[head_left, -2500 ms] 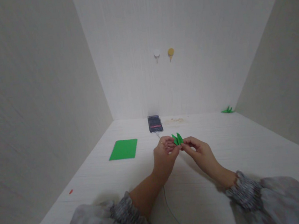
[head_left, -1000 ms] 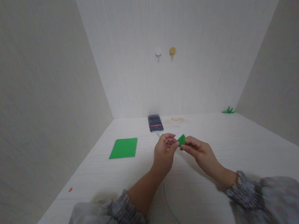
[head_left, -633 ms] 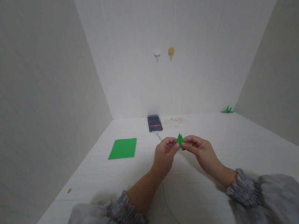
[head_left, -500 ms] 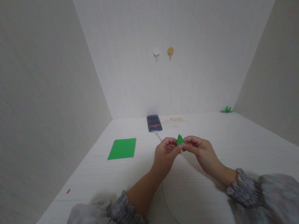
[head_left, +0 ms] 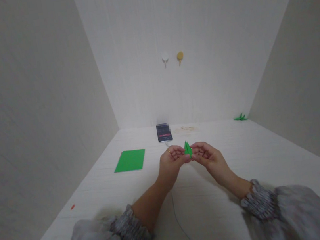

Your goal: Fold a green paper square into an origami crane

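Observation:
A small piece of folded green paper [head_left: 187, 149] is held up between my two hands, its pointed tips facing away from me. My left hand [head_left: 171, 164] pinches its left side with thumb and fingers. On the other side, my right hand [head_left: 210, 157] grips the right edge the same way. The fingertips cover part of the paper's lower end. A flat green square of paper [head_left: 130, 160] lies on the table to the left of my hands.
A phone [head_left: 164, 132] rests at the back, with a white cable [head_left: 179, 221] running towards me. A green folded paper piece [head_left: 240, 117] sits in the back right corner. An orange-red scrap [head_left: 72, 207] is at the left. Two hooks [head_left: 180, 57] are on the back wall.
Both hands have shifted slightly left with the folded paper. The paper has turned, so a broader face and its centre crease now show. The view has moved a little.

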Tool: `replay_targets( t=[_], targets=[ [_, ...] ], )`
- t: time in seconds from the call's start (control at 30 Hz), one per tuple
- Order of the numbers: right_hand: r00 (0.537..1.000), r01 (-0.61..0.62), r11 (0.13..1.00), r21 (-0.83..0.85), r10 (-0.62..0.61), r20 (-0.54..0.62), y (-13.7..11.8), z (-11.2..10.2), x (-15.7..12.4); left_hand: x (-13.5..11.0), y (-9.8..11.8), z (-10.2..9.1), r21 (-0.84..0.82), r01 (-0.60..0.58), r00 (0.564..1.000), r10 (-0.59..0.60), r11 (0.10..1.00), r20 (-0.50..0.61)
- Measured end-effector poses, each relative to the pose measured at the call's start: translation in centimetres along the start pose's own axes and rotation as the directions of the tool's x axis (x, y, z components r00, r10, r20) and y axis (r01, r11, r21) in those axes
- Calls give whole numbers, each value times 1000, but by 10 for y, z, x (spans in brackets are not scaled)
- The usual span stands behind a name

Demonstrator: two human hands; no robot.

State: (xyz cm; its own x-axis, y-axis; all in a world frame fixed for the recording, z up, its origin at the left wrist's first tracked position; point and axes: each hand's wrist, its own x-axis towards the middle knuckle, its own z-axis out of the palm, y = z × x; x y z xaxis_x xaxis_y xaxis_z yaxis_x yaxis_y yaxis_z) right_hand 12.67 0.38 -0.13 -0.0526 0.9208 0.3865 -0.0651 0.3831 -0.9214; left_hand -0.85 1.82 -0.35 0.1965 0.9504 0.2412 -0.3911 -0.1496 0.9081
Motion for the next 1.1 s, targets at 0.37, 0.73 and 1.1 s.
replay_targets(
  t=[0.37,0.73,1.1],
  targets=[
    [999,-20,999,28,19,30,2,-4,1,2,-2,-7,18,-11,1000,11,1000,23],
    [997,-11,1000,19,9,81,3,-9,2,2,-4,-11,40,-42,994,38,998,102],
    [992,14,999,48,-20,122,4,-9,2,0,1,-8,56,-73,992,66,996,106]
  ],
)
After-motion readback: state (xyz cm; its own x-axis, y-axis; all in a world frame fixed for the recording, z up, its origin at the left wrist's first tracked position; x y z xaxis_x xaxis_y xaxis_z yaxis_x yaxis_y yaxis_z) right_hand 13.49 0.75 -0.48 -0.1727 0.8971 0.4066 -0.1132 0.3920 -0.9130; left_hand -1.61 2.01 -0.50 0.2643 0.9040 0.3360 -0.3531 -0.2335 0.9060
